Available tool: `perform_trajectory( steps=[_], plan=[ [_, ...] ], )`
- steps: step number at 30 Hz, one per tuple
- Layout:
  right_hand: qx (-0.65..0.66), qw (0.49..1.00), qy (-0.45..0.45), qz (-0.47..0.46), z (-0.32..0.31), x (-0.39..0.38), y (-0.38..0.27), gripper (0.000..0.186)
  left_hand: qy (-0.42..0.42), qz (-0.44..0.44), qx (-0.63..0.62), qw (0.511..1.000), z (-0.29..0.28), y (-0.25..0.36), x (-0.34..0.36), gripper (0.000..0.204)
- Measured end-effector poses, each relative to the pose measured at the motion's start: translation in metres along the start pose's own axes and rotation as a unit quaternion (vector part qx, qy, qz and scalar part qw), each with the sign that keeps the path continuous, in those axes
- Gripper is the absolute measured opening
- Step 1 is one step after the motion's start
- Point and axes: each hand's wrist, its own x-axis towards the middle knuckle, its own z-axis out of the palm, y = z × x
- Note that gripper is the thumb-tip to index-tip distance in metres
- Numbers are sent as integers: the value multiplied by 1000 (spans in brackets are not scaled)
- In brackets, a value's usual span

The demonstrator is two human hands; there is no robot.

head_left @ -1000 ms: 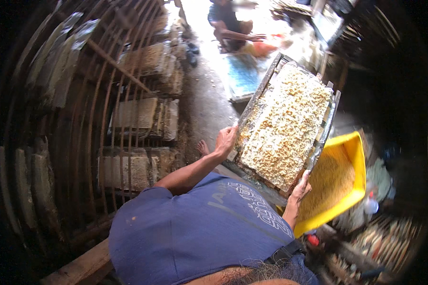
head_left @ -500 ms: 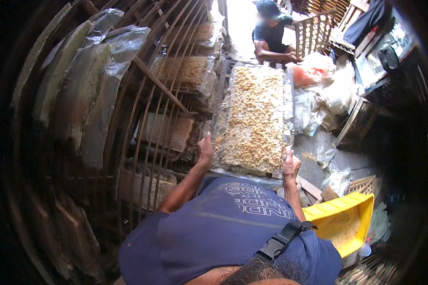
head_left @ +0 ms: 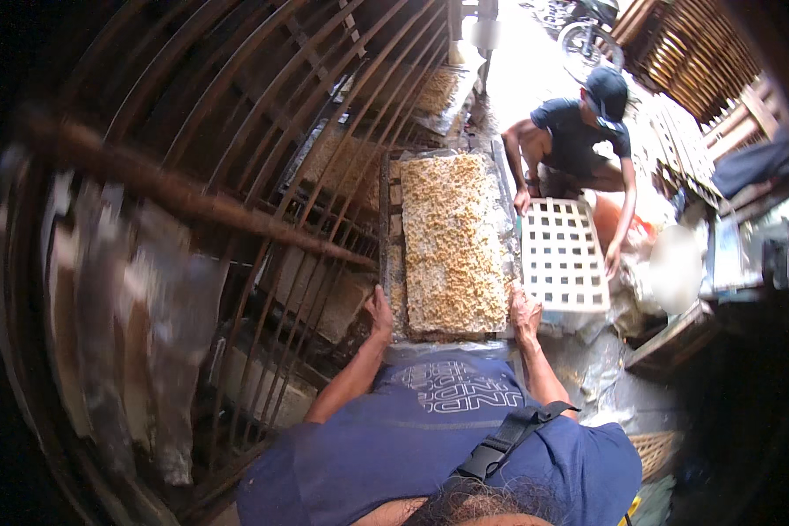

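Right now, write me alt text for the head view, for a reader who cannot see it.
The wearer's left hand and right hand grip the near sides of a long tray bearing a pale slab covered in golden bits. At left stands a barred rack; at right, a crouching co-worker holds a pale lattice panel.

Workshop, with slabs (head_left: 437, 92) on slatted racks (head_left: 175, 190)

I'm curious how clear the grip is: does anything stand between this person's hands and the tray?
Nothing visible does: the left hand and right hand grip the tray at opposite sides of its near end. A pale lattice panel is close beyond the right hand, and a barred rack stands to the left, neither in between.
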Motion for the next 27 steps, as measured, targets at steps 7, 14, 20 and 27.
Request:
perform_trajectory(
  steps=[7, 14, 20, 27],
  plan=[
    [39, 991, -128, 10, -11, 118, -61, 46, 164, -190, 75, 965, 48, 85, -20, 77],
    [-58, 982, -156, -86, 18, 208, -144, 61, 235, -181, 1, 955, 71, 145, 3, 80],
    [-82, 966, -228, -89, 96, 300, -178, 70, 250, -213, 36, 944, 91, 171, 69, 82],
    [-53, 940, -282, -183, 175, 361, -266, 67, 249, -131, -55, 958, 82, 131, 144, 78]
  ],
)
